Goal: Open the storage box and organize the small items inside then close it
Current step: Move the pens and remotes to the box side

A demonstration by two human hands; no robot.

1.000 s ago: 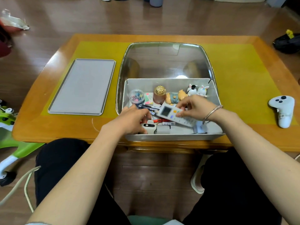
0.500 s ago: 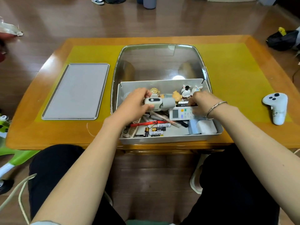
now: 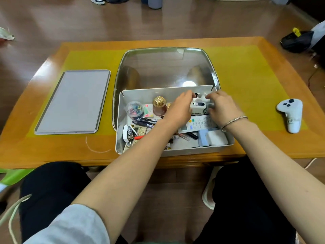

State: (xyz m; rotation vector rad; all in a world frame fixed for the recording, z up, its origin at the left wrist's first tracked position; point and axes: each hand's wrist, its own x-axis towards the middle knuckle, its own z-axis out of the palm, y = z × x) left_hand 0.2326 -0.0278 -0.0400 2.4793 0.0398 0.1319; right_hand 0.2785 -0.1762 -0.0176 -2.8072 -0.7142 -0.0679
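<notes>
White storage box (image 3: 175, 152) open at table's near edge, lid (image 3: 73, 101) off to its left.
Sorting underway: left hand (image 3: 179, 110) grips small white device (image 3: 198, 107) at back wall; right hand (image 3: 223, 108) beside it, grip unclear; loose pens (image 3: 144, 121) remain; closing pending.

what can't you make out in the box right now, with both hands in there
Head view only:
- Small figurines at the far wall: mostly hidden between the left hand and right hand.
- White device: which hand grips it is unclear, fingers blurred.
- Remote control: ends covered by both wrists.
- Battery print: too small, cut by the left forearm.
</notes>
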